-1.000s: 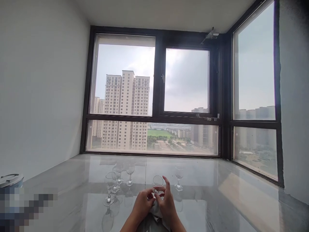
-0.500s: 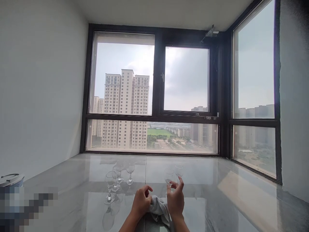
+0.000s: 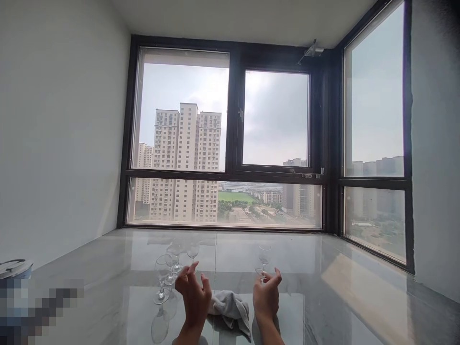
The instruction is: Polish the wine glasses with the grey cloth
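My left hand (image 3: 194,293) is raised over the tabletop with its fingers apart and slightly bent, holding nothing. It is just right of a group of several clear stemmed wine glasses (image 3: 163,268), overlapping the lower part of one (image 3: 193,250) in the view. My right hand (image 3: 266,294) is closed, thumb and fingers bent around the low part of a clear wine glass (image 3: 265,255); its fingers partly hide the stem and foot. Between the hands a crumpled grey cloth (image 3: 230,309) lies on the surface, touched by neither palm.
The glossy grey tiled surface (image 3: 316,287) reflects the window and glasses. Dark window frames (image 3: 223,176) stand behind and to the right. At the left edge is a lidded container (image 3: 16,268), beside a blurred-out patch. A pale wall (image 3: 64,120) rises on the left.
My left hand has left the cloth, moved left and opened toward the glasses. My right hand has shifted slightly right. Of the two glasses seen by it before, only one now shows clearly.
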Action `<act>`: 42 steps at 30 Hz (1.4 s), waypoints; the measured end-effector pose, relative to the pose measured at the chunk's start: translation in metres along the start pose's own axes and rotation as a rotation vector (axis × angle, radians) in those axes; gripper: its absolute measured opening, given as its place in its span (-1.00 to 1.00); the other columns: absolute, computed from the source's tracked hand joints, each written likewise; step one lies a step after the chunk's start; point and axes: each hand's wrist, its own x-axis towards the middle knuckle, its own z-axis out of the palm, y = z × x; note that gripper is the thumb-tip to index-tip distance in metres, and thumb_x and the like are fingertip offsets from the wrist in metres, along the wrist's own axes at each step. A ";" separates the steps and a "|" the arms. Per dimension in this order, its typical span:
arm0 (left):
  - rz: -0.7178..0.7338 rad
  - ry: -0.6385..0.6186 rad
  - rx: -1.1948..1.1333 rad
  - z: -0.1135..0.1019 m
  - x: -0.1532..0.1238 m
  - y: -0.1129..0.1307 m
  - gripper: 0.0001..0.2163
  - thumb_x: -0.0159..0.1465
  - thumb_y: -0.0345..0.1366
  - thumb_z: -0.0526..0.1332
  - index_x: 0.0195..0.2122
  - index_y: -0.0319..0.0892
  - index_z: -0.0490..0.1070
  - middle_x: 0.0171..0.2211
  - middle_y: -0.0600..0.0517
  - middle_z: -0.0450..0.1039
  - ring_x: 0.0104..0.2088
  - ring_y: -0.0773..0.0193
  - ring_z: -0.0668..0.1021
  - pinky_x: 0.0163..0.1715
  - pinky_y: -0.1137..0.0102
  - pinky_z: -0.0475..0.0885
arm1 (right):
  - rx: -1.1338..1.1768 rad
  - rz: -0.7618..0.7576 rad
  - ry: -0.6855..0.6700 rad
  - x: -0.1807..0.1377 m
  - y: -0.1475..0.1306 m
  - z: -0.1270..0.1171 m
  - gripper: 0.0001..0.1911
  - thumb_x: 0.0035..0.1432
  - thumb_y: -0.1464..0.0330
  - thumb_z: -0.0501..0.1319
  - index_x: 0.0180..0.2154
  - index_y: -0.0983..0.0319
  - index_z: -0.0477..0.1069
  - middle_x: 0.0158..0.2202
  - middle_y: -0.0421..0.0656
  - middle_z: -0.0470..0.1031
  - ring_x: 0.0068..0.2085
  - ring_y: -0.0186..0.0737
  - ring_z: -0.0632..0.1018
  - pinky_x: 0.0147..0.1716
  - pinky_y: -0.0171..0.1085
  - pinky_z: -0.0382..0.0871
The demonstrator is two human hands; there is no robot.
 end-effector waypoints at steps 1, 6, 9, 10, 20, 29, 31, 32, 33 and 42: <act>-0.011 0.042 0.023 -0.001 0.002 0.000 -0.68 0.32 -0.30 0.07 0.07 -0.21 0.35 0.01 -0.21 0.31 0.12 -0.10 0.38 0.19 -0.07 0.20 | 0.005 0.007 0.003 0.001 0.001 0.000 -0.31 0.23 0.14 0.00 0.34 0.19 -0.02 0.00 0.06 0.60 -0.15 0.16 0.62 -0.37 -0.11 0.26; -0.093 0.158 0.061 -0.007 0.014 -0.003 -0.64 0.31 -0.24 0.09 0.12 -0.20 0.27 0.09 -0.24 0.25 0.20 -0.13 0.31 0.23 -0.09 0.17 | 0.010 0.042 0.022 0.009 0.006 0.000 -0.27 0.22 0.09 0.00 0.33 0.26 -0.01 -0.02 0.12 0.60 -0.19 0.13 0.62 -0.32 -0.10 0.32; -0.159 0.217 0.075 -0.011 0.021 -0.011 -0.59 0.29 -0.21 0.11 0.15 -0.16 0.23 0.12 -0.22 0.24 0.22 -0.15 0.29 0.24 -0.12 0.15 | 0.016 0.055 0.031 0.014 0.008 0.001 -0.23 0.19 0.09 -0.01 0.33 0.33 0.00 -0.03 0.18 0.59 -0.16 0.18 0.62 -0.26 -0.06 0.35; -0.180 0.237 0.082 -0.012 0.023 -0.014 -0.58 0.27 -0.20 0.11 0.15 -0.16 0.23 0.12 -0.22 0.24 0.22 -0.16 0.29 0.23 -0.12 0.16 | 0.019 0.061 0.031 0.016 0.009 0.002 -0.22 0.17 0.10 0.00 0.32 0.35 0.01 -0.03 0.21 0.58 -0.14 0.20 0.62 -0.23 -0.05 0.36; -0.404 0.243 0.195 -0.013 0.029 -0.020 -0.45 0.22 -0.22 0.11 0.24 -0.27 0.20 0.20 -0.36 0.23 0.26 -0.29 0.30 0.19 -0.16 0.23 | 0.031 0.127 0.032 0.023 0.016 0.005 -0.21 0.11 0.15 0.05 0.32 0.34 0.02 0.00 0.19 0.56 -0.09 0.22 0.60 -0.16 -0.03 0.37; -0.597 0.074 0.322 -0.021 0.032 -0.016 -0.27 0.29 -0.29 0.15 0.44 -0.28 -0.12 0.35 -0.43 0.18 0.32 -0.36 0.29 0.15 -0.18 0.31 | 0.029 0.137 0.042 0.024 0.020 0.007 -0.23 0.10 0.18 0.07 0.31 0.31 0.03 0.01 0.17 0.56 -0.09 0.20 0.61 -0.15 -0.03 0.37; -0.622 0.036 0.321 -0.021 0.032 -0.016 -0.27 0.31 -0.29 0.14 0.44 -0.26 -0.16 0.34 -0.41 0.22 0.31 -0.33 0.34 0.15 -0.16 0.33 | 0.031 0.131 0.046 0.024 0.022 0.008 -0.23 0.10 0.18 0.07 0.31 0.30 0.03 -0.01 0.16 0.56 -0.10 0.19 0.61 -0.15 -0.03 0.38; -0.633 0.016 0.324 -0.021 0.032 -0.016 -0.28 0.32 -0.29 0.13 0.44 -0.29 -0.16 0.33 -0.42 0.24 0.30 -0.32 0.36 0.15 -0.15 0.33 | 0.031 0.127 0.048 0.024 0.023 0.009 -0.23 0.09 0.18 0.07 0.30 0.31 0.04 -0.02 0.16 0.56 -0.11 0.19 0.61 -0.15 -0.02 0.38; -0.643 -0.009 0.335 -0.021 0.032 -0.016 -0.29 0.33 -0.30 0.12 0.44 -0.33 -0.15 0.31 -0.44 0.26 0.28 -0.33 0.38 0.14 -0.14 0.34 | 0.032 0.121 0.051 0.024 0.023 0.009 -0.23 0.09 0.18 0.07 0.30 0.31 0.04 -0.03 0.15 0.55 -0.11 0.19 0.60 -0.16 -0.02 0.39; -0.813 -0.052 0.348 -0.016 0.033 -0.024 -0.35 0.27 -0.29 0.17 0.35 -0.34 0.00 0.19 -0.42 0.40 0.17 -0.33 0.50 0.04 -0.06 0.41 | 0.019 -0.012 0.197 0.017 0.006 -0.003 -0.29 0.12 0.20 0.06 0.28 0.28 0.09 0.18 0.24 0.30 0.09 0.26 0.44 -0.02 0.07 0.34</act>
